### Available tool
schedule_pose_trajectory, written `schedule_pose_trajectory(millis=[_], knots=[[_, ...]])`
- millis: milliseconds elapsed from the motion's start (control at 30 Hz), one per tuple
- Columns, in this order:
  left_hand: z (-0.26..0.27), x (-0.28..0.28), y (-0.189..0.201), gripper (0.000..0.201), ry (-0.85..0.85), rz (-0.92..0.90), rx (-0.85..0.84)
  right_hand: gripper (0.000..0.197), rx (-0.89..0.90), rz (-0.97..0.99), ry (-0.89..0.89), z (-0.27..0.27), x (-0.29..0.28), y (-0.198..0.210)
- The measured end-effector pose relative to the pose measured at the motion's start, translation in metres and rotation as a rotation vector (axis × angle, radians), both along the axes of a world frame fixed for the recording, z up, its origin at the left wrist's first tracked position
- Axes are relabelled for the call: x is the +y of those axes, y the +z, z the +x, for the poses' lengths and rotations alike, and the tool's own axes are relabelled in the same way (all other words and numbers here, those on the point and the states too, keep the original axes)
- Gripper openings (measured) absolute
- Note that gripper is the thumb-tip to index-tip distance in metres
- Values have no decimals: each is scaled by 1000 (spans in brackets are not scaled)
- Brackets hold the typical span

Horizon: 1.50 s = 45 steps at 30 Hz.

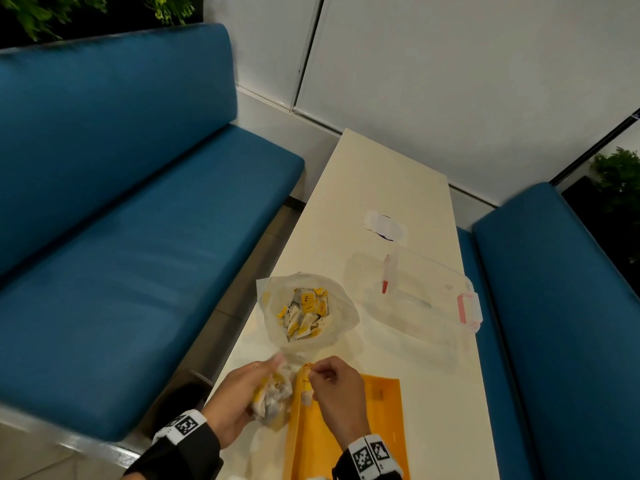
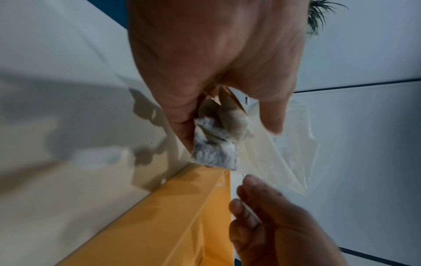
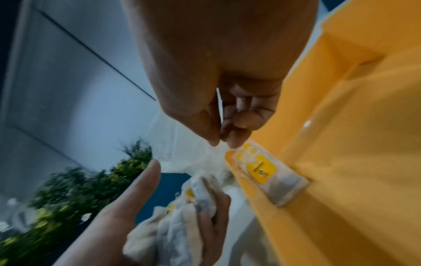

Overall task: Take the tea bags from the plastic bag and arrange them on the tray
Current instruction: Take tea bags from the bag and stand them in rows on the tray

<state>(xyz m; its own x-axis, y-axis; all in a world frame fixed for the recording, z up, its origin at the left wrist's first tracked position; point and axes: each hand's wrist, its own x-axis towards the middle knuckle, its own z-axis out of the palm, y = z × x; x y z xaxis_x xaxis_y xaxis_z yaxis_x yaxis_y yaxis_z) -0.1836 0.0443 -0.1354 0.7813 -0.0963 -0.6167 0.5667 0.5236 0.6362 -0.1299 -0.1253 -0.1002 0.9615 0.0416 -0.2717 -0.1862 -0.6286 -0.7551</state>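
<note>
An open clear plastic bag with several yellow-tagged tea bags stands on the cream table. Just nearer lies a yellow tray. My left hand grips a bunch of tea bags beside the tray's left edge. In the left wrist view the bunch sticks out below the curled fingers of the left hand. My right hand pinches the top of one tea bag with thumb and forefinger. That tea bag leans against the tray in its far left corner.
A clear plastic container with pink latches lies on the table right of the bag. Beyond it is a white taped patch. Blue benches run along the left and right sides of the table.
</note>
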Motion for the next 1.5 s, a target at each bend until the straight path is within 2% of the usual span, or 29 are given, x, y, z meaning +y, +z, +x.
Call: schedule_pose_trajectory(millis=[133,267,400,767,1167,1233,1367,1500], knots=[[10,2,0,73,153,-148,81,15,-26,46,211,-8,24,24],[17,1,-5,77,226,-105,112,6,10,44,300,-13,40,30],[23,-3,-6,71,243,-67,94,19,64,9,267,-12,45,26],[27,-5,-4,62,256,-56,143,19,79,-22,319,-7,44,28],[28,-4,1,58,243,-188,146,14,120,232,276,7,11,58],[28,-2,-2,59,231,-192,161,12,118,225,272,11,-1,60],[24,0,-13,52,171,-176,156,11,156,191,213,21,-27,48],[18,-3,-16,37,187,-97,139,10,220,283,105,20,-41,31]])
